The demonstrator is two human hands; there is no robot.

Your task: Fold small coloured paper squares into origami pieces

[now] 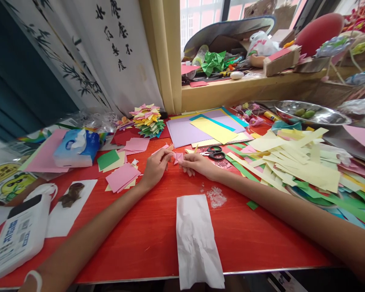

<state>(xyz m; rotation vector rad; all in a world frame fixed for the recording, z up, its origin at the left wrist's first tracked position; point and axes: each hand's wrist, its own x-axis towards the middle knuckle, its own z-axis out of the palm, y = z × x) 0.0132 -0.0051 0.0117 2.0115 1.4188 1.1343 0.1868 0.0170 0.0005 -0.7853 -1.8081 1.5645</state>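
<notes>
Between my two hands is a small piece of folded pink paper (178, 157), held above the red table (146, 235). My left hand (157, 165) pinches its left side, thumb against fingers. From the right, my right hand (197, 165) grips the other edge, its lower fingers curled underneath. Just beyond the hands lie a few folded paper pieces, partly hidden. Black-handled scissors (215, 153) rest to the right of my right hand. A stack of pink paper squares (123, 177) lies left of my left hand.
A crumpled white tissue (194, 239) hangs over the front edge, near clear bits (216, 197). Cut paper strips (307, 162) pile up at right, below a metal bowl (312, 113). A layered paper model (147, 121), a tissue pack (76, 148) and a white box (18, 235) stand left.
</notes>
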